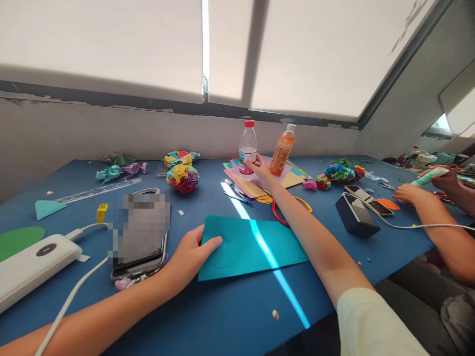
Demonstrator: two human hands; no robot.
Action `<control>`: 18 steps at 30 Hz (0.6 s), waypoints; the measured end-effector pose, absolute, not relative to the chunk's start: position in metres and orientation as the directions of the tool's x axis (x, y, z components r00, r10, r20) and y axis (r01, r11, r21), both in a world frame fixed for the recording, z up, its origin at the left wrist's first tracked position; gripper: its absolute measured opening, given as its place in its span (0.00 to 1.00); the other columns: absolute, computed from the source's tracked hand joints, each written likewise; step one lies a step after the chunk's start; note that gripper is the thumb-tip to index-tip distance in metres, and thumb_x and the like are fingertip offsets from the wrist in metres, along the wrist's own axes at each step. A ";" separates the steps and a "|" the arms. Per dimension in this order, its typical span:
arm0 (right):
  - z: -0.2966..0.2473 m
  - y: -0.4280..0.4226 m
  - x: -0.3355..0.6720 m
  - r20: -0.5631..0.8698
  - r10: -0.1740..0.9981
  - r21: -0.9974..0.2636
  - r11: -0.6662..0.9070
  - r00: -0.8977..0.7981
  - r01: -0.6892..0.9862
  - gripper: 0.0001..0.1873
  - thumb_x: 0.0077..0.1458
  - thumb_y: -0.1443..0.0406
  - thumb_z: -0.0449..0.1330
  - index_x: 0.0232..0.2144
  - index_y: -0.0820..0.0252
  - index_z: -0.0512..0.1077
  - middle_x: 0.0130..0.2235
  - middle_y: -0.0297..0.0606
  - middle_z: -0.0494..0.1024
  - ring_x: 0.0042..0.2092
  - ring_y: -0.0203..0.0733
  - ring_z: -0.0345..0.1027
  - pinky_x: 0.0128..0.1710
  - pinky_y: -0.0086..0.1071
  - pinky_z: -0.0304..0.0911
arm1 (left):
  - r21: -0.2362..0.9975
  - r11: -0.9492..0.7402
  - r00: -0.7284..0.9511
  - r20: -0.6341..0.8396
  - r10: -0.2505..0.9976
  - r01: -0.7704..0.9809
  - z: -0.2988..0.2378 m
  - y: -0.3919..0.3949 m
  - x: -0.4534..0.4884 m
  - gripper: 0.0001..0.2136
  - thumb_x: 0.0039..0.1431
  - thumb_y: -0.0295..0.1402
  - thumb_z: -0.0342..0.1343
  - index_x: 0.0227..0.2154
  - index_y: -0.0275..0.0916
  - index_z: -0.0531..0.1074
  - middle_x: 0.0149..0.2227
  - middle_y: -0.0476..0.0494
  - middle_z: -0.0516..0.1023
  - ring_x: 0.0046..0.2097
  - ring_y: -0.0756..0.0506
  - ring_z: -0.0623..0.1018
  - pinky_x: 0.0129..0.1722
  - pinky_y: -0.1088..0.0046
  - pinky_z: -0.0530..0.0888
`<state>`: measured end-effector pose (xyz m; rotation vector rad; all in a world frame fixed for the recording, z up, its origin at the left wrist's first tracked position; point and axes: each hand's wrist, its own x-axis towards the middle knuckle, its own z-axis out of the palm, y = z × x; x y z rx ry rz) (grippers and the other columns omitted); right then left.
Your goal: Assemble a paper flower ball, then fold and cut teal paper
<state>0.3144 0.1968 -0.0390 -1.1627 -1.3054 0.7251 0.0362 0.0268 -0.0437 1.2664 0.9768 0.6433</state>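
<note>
My left hand [193,253] pinches the left edge of a teal sheet of paper [237,249], thumb on top and fingers beneath. A faint curved line shows on the sheet near my thumb. Farther back, my right hand [261,169] is closed on the side of a clear plastic water bottle [248,143] with a red cap. The bottle stands upright at a stack of coloured paper [241,184]. Just right of that hand is a bottle of orange drink [282,151] with a white cap. My right forearm passes over red and yellow rings [277,213].
Left of the sheet lie a phone [143,237], a white power bank [40,267] and its cable. Crumpled paper flowers [183,179] sit farther back. Pens [237,194] lie near the paper stack. At right are a black box [356,215] and a co-worker's hand [406,193].
</note>
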 end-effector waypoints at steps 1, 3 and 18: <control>-0.040 0.198 0.313 0.342 0.921 -0.931 0.305 0.185 0.201 0.34 0.48 0.54 0.64 0.56 0.51 0.61 0.57 0.40 0.69 0.57 0.46 0.64 0.54 0.39 0.65 | 0.970 0.216 0.469 -0.244 0.849 0.114 -0.044 0.027 0.036 0.22 0.50 0.45 0.60 0.45 0.37 0.70 0.36 0.42 0.79 0.35 0.40 0.78 0.37 0.62 0.75; -0.042 0.200 0.311 0.338 0.921 -0.931 0.297 0.195 0.210 0.34 0.47 0.53 0.64 0.55 0.53 0.62 0.56 0.42 0.69 0.57 0.46 0.64 0.55 0.40 0.64 | 0.971 0.208 0.473 -0.240 0.848 0.120 -0.043 0.027 0.037 0.22 0.50 0.45 0.60 0.45 0.37 0.70 0.37 0.41 0.79 0.36 0.39 0.78 0.37 0.62 0.75; 0.011 0.053 0.218 0.462 0.886 -0.880 0.462 -0.032 0.111 0.22 0.56 0.50 0.56 0.48 0.54 0.65 0.47 0.40 0.74 0.50 0.47 0.68 0.52 0.42 0.65 | 0.916 -0.339 0.197 0.300 0.933 0.213 -0.032 0.015 0.028 0.21 0.63 0.44 0.46 0.55 0.40 0.58 0.59 0.37 0.60 0.62 0.39 0.61 0.61 0.58 0.59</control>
